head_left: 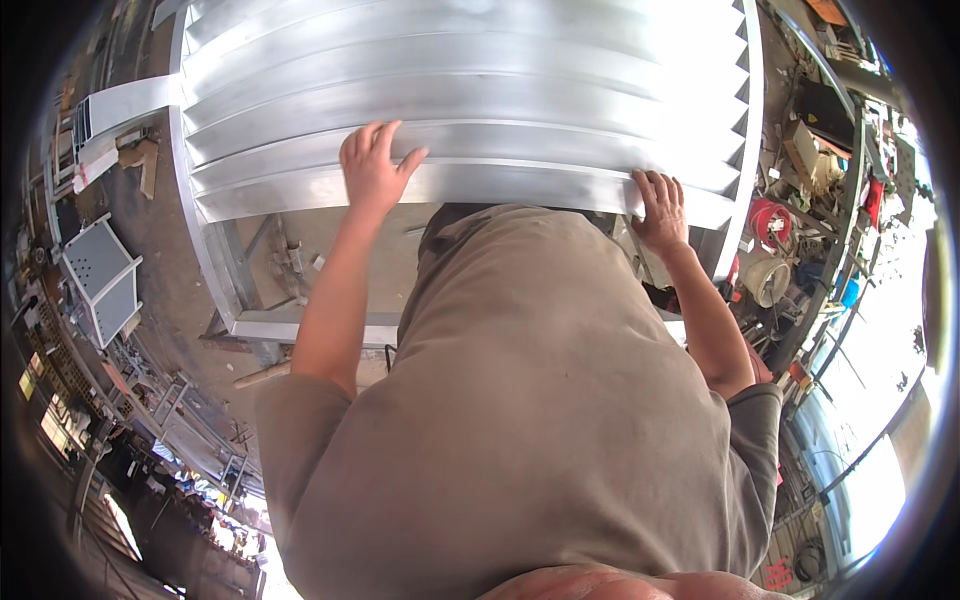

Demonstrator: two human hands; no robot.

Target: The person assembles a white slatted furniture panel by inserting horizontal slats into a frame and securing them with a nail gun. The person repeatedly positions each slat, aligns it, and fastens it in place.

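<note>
A large silvery metal louver panel (450,100) lies before me, its long slats running from side to side within a frame. My left hand (373,178) is over the nearer slats at the left of centre, with thumb and fingers apart and nothing held. At the right, my right hand (660,212) has its fingers bent over the edge of the nearest slat (520,185), the palm on the near side. The frame's near bar (265,328) passes partly behind my left arm and body. Between it and the nearest slat, the frame has an open gap.
A grey perforated metal box (103,280) stands on the floor at the left. To the right are a red bucket (769,222), a whitish bucket (767,282) and a cardboard box (800,150) among clutter. Metal bars and scrap line both sides.
</note>
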